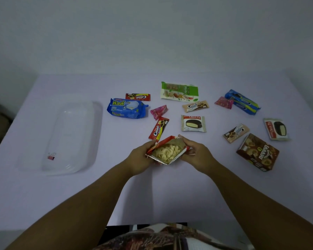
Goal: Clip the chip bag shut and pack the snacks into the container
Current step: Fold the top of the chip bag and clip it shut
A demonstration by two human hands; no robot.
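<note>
An open red chip bag with a silver lining and pale curled chips showing inside is held over the table's middle. My left hand grips its left edge and my right hand grips its right edge, with the mouth spread wide. A clear plastic container lies at the left, and a small pink binder clip rests in its near end. Several wrapped snacks lie scattered beyond and to the right of the bag.
Beyond the hands lie a blue wafer pack, red cookie bars, a green nut pack and a Choco Pie. At the right sit a brown box, a second Choco Pie and a blue cookie sleeve.
</note>
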